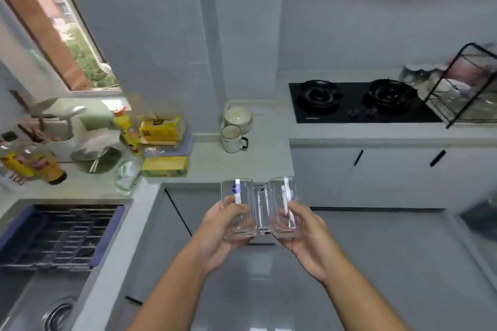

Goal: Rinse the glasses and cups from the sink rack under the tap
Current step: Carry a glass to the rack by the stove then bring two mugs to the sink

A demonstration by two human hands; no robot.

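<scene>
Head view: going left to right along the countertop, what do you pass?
Oil bottle → yellow squeeze bottle → yellow box → white mug → black stove → black wire rack. The bowl behind the mug is left out because the two overlap.

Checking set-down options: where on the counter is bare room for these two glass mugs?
Bare counter lies between the yellow boxes and the white mug, and from that mug to the hob. Left of the boxes is crowded: bottles, utensil holder. The dish rack fills the far right.
</scene>
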